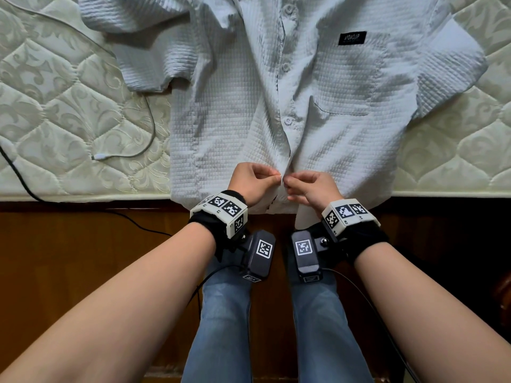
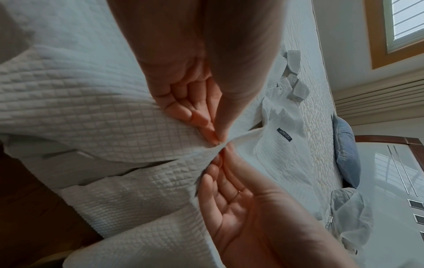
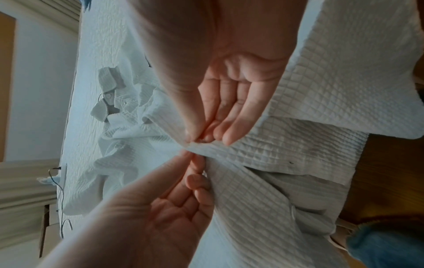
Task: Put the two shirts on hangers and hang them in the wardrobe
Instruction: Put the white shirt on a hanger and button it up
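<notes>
A white waffle-weave short-sleeved shirt (image 1: 243, 111) lies front-up on the mattress (image 1: 55, 106), collar away from me and hem hanging over the bed's near edge. It has a chest pocket and a small black label (image 1: 352, 38). My left hand (image 1: 265, 178) and right hand (image 1: 296, 183) meet at the button placket near the hem. Each pinches one edge of the cloth between thumb and forefinger. In the left wrist view the left hand (image 2: 206, 125) and right hand (image 2: 220, 163) hold the fabric taut between them. No hanger shows.
A white charging cable (image 1: 124, 155) and a black cable (image 1: 16, 170) lie on the mattress to the left. The dark wooden bed frame (image 1: 83, 244) stands against my legs. Far across the bed are a blue pillow (image 2: 346, 154) and a crumpled pale garment (image 2: 346, 217).
</notes>
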Demonstrator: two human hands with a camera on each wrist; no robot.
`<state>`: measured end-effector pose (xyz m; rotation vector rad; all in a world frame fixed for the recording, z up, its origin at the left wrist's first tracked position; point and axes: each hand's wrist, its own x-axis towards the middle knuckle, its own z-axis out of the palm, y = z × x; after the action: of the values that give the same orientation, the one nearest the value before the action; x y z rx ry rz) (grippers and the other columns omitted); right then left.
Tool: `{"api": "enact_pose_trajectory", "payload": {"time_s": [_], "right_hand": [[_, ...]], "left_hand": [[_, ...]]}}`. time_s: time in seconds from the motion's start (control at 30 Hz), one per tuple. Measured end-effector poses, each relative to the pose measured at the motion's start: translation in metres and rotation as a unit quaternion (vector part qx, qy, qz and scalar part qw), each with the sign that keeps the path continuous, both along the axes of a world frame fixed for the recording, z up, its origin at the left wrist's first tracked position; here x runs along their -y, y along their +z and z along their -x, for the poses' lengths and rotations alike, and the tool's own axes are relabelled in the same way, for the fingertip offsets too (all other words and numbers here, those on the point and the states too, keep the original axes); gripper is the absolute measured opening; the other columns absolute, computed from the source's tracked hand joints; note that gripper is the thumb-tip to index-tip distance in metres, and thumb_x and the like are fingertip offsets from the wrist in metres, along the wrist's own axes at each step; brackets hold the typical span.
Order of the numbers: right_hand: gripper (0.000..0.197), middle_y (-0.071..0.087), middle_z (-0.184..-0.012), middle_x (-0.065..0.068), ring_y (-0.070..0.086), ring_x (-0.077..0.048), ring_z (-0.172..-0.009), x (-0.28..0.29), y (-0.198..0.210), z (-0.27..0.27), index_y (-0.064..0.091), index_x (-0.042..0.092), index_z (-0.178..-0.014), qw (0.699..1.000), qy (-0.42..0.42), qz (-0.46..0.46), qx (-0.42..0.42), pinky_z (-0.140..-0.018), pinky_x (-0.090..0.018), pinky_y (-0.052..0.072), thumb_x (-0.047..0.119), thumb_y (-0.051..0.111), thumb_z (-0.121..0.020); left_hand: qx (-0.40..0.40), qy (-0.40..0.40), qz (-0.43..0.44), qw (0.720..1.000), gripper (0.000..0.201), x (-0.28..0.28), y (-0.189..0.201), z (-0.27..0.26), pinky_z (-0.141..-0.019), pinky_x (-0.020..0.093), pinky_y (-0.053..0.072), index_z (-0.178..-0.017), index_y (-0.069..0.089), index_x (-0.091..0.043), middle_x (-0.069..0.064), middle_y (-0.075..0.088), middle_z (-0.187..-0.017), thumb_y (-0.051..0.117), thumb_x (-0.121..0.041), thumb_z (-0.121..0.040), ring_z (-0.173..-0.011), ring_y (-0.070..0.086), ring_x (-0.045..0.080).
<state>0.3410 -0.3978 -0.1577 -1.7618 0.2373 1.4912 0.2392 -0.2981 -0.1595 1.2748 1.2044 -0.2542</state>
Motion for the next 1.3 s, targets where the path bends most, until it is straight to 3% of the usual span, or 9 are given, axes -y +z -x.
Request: {"api": "enact_pose_trajectory", "payload": {"time_s": [0.2, 0.3, 0.47, 0.6, 0.7, 0.83, 1.03, 1.13, 1.3], "right_hand": [[0.006, 0.062, -0.069, -0.004, 0.057, -0.004, -0.056, -0.003, 0.002, 0.000, 0.066, 0.003, -0.079, 0.995, 0.074, 0.001, 0.072, -0.052, -0.012, 0.052, 0.008, 0.069, -0.080], [0.009, 0.062, -0.067, -0.005, 0.058, -0.011, -0.061, -0.003, 0.003, -0.001, 0.068, 0.001, -0.082, 0.986, 0.101, 0.001, 0.133, -0.052, -0.014, 0.052, 0.008, 0.072, -0.078], [0.015, 0.065, -0.063, -0.002, 0.063, -0.014, -0.064, -0.001, 0.002, 0.002, 0.066, 0.018, -0.062, 0.970, 0.132, -0.001, 0.204, -0.072, -0.038, 0.056, 0.012, 0.076, -0.072], [0.021, 0.067, -0.065, 0.001, 0.063, -0.009, -0.061, 0.000, 0.002, 0.005, 0.064, 0.024, -0.060, 0.968, 0.117, -0.017, 0.219, -0.071, -0.037, 0.057, 0.010, 0.075, -0.073], [0.022, 0.067, -0.071, -0.004, 0.066, -0.019, -0.070, 0.001, 0.002, 0.005, 0.063, 0.023, -0.063, 0.970, 0.100, -0.025, 0.219, -0.067, -0.036, 0.057, 0.009, 0.073, -0.076], [0.027, 0.061, -0.068, -0.001, 0.061, -0.017, -0.064, -0.001, -0.002, 0.008, 0.056, 0.024, -0.065, 0.970, 0.124, -0.012, 0.209, -0.050, -0.027, 0.055, 0.006, 0.064, -0.083], [0.025, 0.052, -0.063, -0.004, 0.049, -0.011, -0.055, -0.008, 0.000, -0.002, 0.053, 0.015, -0.067, 0.985, 0.151, 0.014, 0.087, -0.035, -0.012, 0.040, 0.007, 0.055, -0.091], [0.025, 0.051, -0.064, -0.003, 0.049, -0.006, -0.052, -0.010, 0.001, -0.008, 0.054, 0.014, -0.068, 0.987, 0.157, 0.022, 0.025, -0.035, -0.012, 0.036, 0.008, 0.053, -0.092], [0.022, 0.051, -0.064, -0.003, 0.048, -0.007, -0.055, -0.008, 0.006, -0.009, 0.057, 0.013, -0.069, 0.986, 0.162, -0.003, 0.044, -0.037, -0.010, 0.035, 0.010, 0.056, -0.091]], "left_hand": [[0.000, -0.008, -0.001, 1.000, 0.013, 0.001, 0.005, 0.003, -0.062, 0.002, 0.045, -0.092, 0.070, 0.001, -0.005, 0.063, -0.072, 0.066, -0.009, -0.084, -0.054, 0.058, -0.010], [0.003, 0.017, 0.014, 1.000, 0.012, 0.002, 0.008, 0.001, -0.078, 0.020, 0.051, -0.086, 0.071, -0.003, -0.001, 0.067, -0.074, 0.066, -0.014, -0.084, -0.069, 0.061, 0.003], [-0.003, 0.005, -0.011, 1.000, 0.019, 0.004, 0.013, -0.003, -0.071, 0.017, 0.048, -0.078, 0.074, -0.009, 0.000, 0.069, -0.072, 0.075, -0.027, -0.076, -0.069, 0.061, 0.004], [-0.034, 0.009, -0.026, 0.999, 0.011, 0.002, 0.008, -0.008, -0.075, 0.027, 0.051, -0.075, 0.073, -0.006, 0.001, 0.066, -0.066, 0.071, -0.017, -0.078, -0.069, 0.062, 0.012], [-0.035, 0.023, -0.010, 0.999, 0.012, 0.001, 0.007, -0.010, -0.065, 0.019, 0.049, -0.067, 0.069, -0.008, 0.001, 0.063, -0.062, 0.069, -0.012, -0.078, -0.062, 0.059, 0.009], [-0.046, 0.063, 0.010, 0.997, 0.019, 0.007, 0.002, -0.009, -0.051, 0.010, 0.043, -0.060, 0.061, -0.012, -0.001, 0.059, -0.058, 0.069, -0.010, -0.078, -0.042, 0.052, -0.004], [-0.026, 0.094, 0.038, 0.995, 0.020, 0.007, -0.006, -0.002, -0.070, 0.023, 0.048, -0.067, 0.058, -0.013, 0.002, 0.059, -0.067, 0.077, -0.011, -0.072, -0.064, 0.056, 0.012], [-0.009, 0.065, 0.055, 0.996, 0.022, 0.000, -0.007, 0.001, -0.065, 0.019, 0.046, -0.067, 0.057, -0.015, 0.002, 0.059, -0.066, 0.078, -0.012, -0.071, -0.062, 0.055, 0.010], [0.002, 0.027, 0.027, 0.999, 0.024, -0.008, -0.005, 0.003, -0.063, 0.015, 0.050, -0.066, 0.057, -0.015, 0.001, 0.062, -0.060, 0.080, -0.011, -0.070, -0.053, 0.061, 0.002]]}}
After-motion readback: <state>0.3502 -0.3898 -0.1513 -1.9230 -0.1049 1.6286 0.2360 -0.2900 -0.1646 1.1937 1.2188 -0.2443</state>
